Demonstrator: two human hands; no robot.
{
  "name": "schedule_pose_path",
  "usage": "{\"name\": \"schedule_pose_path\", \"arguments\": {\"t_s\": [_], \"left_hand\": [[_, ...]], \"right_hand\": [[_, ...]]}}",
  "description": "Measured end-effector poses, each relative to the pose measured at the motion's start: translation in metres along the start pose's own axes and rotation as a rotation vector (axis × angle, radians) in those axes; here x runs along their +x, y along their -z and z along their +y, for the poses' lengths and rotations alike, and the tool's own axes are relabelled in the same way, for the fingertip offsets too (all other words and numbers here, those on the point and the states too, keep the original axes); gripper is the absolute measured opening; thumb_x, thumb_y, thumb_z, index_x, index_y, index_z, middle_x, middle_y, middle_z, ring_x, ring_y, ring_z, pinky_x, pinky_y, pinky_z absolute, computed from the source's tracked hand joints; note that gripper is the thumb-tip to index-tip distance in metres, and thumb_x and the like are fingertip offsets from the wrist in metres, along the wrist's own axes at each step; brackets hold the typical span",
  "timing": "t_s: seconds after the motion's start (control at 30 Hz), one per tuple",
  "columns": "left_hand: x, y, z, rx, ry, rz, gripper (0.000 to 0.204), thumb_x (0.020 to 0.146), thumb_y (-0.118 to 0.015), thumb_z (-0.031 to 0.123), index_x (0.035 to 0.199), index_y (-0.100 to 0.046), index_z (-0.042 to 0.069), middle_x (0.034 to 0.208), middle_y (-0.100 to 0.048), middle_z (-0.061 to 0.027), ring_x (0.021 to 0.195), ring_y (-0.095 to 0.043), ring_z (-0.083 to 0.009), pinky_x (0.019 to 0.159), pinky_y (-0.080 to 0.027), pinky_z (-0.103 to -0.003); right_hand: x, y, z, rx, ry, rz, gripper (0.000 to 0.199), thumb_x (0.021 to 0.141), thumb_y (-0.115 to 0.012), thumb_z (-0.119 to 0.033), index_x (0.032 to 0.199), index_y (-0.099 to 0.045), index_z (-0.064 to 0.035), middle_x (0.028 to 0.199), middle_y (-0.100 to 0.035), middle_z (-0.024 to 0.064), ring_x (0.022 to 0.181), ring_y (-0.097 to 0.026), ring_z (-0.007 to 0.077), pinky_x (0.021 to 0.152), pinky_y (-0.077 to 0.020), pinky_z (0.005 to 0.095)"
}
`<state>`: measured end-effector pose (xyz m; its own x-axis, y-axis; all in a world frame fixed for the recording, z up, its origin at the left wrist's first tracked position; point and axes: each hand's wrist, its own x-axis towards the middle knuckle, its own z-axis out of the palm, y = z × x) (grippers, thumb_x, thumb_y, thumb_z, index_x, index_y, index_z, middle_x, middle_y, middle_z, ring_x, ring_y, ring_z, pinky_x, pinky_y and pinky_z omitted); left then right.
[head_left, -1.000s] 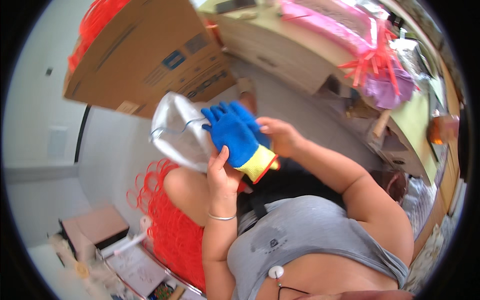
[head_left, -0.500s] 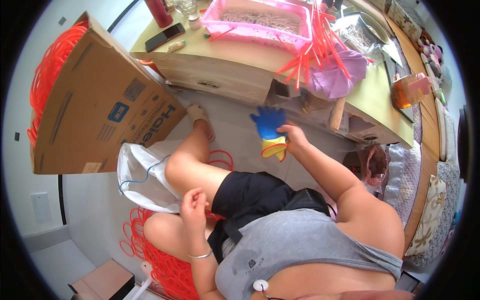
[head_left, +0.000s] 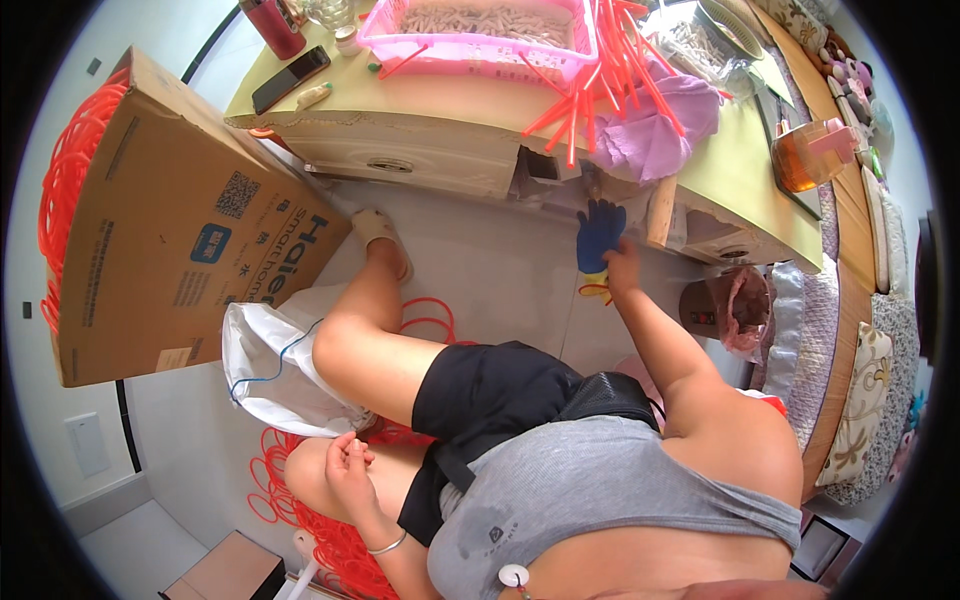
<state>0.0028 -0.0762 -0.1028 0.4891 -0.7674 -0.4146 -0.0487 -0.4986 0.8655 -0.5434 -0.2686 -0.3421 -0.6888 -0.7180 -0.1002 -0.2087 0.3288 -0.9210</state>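
Note:
A blue-and-yellow work glove [head_left: 601,232] hangs in my right hand [head_left: 622,268], which is closed on it near the yellow cuff. It is in front of an opening under the yellow-topped table [head_left: 440,100], just left of a wooden rod [head_left: 660,212] that sticks out below the tabletop. My left hand [head_left: 350,470] is above my bent knee with its fingers curled in; whether anything small is between them is hidden. Close to it are a white sack [head_left: 270,350] with a blue cord and a heap of red plastic rings [head_left: 340,555].
On the table stand a pink basket [head_left: 480,60] of small pale pieces, red tubes [head_left: 610,75], a purple cloth [head_left: 655,130], a phone [head_left: 291,80] and a jug of amber liquid [head_left: 800,170]. A large cardboard box [head_left: 150,240] of red rings is at left, a lined bin [head_left: 715,305] at right.
My right hand has carried the glove to the right, toward the opening under the table. My left hand has dropped lower and nearer my body, and the whole view has shifted slightly.

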Motion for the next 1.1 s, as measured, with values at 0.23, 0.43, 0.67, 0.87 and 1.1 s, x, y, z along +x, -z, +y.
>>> {"name": "schedule_pose_path", "arguments": {"t_s": [0.23,0.43,0.67,0.87,1.1], "left_hand": [[-0.001,-0.004,0.0,0.093,-0.02,-0.04,0.02,0.099,-0.062,0.012,0.114,-0.064,-0.002,0.085,-0.064,-0.0035,0.067,-0.056,-0.0075,0.061,-0.046,-0.021],[-0.006,-0.007,0.008,0.111,0.027,-0.027,0.021,0.096,-0.066,0.008,0.114,-0.063,-0.003,0.083,-0.062,-0.0013,0.069,-0.057,-0.0074,0.064,-0.047,-0.021],[-0.021,0.002,0.002,0.203,0.0,-0.026,0.022,0.094,-0.067,0.006,0.114,-0.063,-0.004,0.083,-0.062,-0.0015,0.069,-0.057,-0.008,0.064,-0.048,-0.021],[-0.034,0.01,0.002,0.235,0.005,0.029,0.024,0.093,-0.068,0.004,0.115,-0.063,-0.004,0.084,-0.061,-0.0019,0.071,-0.057,-0.0082,0.065,-0.048,-0.022],[-0.021,0.016,0.012,-0.035,-0.061,0.212,0.029,0.096,-0.064,0.003,0.124,-0.061,-0.003,0.092,-0.059,-0.0007,0.079,-0.057,-0.0082,0.068,-0.05,-0.023]], "right_hand": [[0.032,-0.016,-0.042,-0.19,0.255,0.04,0.038,0.074,-0.064,-0.007,0.111,-0.063,-0.0012,0.094,-0.069,0.0196,0.089,-0.068,0.0364,0.08,-0.0525,0.0418],[0.072,-0.047,-0.067,-0.301,0.385,0.17,0.034,0.076,-0.062,-0.007,0.109,-0.065,-0.0024,0.098,-0.07,0.0227,0.093,-0.068,0.0419,0.08,-0.0521,0.0474],[0.121,-0.092,-0.056,-0.507,0.613,0.194,0.04,0.079,-0.063,-0.01,0.118,-0.064,-0.0002,0.115,-0.067,0.0224,0.107,-0.064,0.0419,0.09,-0.0499,0.0505],[0.097,-0.137,-0.037,-0.531,0.318,-0.309,0.052,0.089,-0.059,-0.017,0.137,-0.055,0.0035,0.135,-0.058,0.0259,0.13,-0.051,0.0406,0.112,-0.0397,0.0469],[0.088,-0.099,0.013,-0.378,0.397,-0.151,0.042,0.086,-0.073,-0.027,0.116,-0.066,-0.0007,0.112,-0.069,0.0158,0.101,-0.066,0.0333,0.09,-0.052,0.0397]]}}
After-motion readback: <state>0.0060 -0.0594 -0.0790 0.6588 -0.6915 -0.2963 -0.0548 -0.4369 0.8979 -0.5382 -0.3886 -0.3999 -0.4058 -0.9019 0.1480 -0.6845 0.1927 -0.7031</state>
